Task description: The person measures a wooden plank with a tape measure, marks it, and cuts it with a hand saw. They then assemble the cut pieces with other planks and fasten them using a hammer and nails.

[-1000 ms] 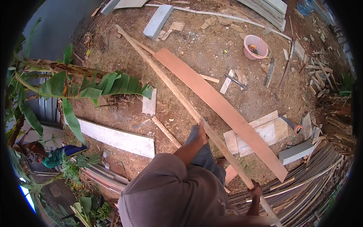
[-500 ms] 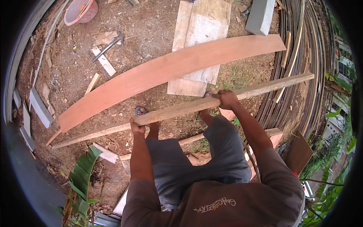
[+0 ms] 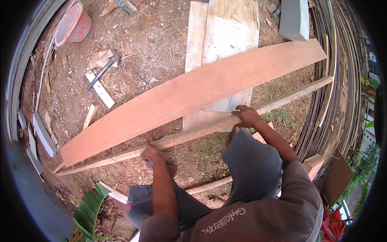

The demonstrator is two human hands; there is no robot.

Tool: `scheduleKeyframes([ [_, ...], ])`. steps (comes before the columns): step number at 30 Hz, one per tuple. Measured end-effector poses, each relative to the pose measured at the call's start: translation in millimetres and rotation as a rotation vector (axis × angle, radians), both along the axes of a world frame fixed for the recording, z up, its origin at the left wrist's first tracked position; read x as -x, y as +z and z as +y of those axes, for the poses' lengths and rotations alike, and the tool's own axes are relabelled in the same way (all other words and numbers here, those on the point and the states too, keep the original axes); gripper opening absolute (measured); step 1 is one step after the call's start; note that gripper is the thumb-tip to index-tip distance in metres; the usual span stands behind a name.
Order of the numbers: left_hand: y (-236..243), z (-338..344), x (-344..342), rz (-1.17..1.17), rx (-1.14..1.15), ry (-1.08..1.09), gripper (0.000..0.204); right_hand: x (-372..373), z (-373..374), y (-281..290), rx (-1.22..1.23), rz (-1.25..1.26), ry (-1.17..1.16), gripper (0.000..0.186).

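A long squared wooden beam stretches across in front of me, slanting from lower left to upper right. My left hand is closed around it left of its middle. Further right, my right hand grips the same beam, fingers over its upper edge. Just beyond lies a long, thin reddish plywood strip, roughly alongside the beam and close to it at the left end. Pale boards on the ground lie under part of the strip. My hands hide short stretches of the beam.
A hammer rests by a short white board at the far left, below a red bucket. A grey block touches the strip's right end. Stacked thin slats line the right. A broad-leaved plant stands at lower left.
The beam has come closer to the plywood strip, with both hands still gripping it. My knees are spread wider, and the view has shifted.
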State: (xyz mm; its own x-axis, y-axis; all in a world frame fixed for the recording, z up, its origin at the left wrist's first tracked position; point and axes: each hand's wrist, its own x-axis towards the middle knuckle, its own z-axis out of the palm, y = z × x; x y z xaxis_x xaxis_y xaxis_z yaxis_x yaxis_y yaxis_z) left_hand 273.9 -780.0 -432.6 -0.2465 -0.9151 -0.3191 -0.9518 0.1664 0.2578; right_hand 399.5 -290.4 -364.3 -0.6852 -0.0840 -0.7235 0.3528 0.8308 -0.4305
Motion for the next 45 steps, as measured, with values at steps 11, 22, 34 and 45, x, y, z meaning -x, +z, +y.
scheduleKeyframes([
  [11,-11.2,173.5,50.6,0.787,-1.283,0.370,0.050,3.3,97.5,-166.3,-0.167,0.295,-1.097,0.072],
  [22,110.0,184.7,142.2,0.789,-1.175,0.164,0.037,-7.6,98.4,-135.0,0.871,0.220,-1.682,0.036],
  [34,150.9,200.4,149.8,0.809,-1.059,-0.039,0.037,7.0,104.4,-139.8,0.145,0.624,-1.421,0.062],
  [45,60.4,152.8,99.2,0.528,-1.037,0.164,0.027,5.4,168.6,-82.3,0.584,0.469,-1.778,0.081],
])
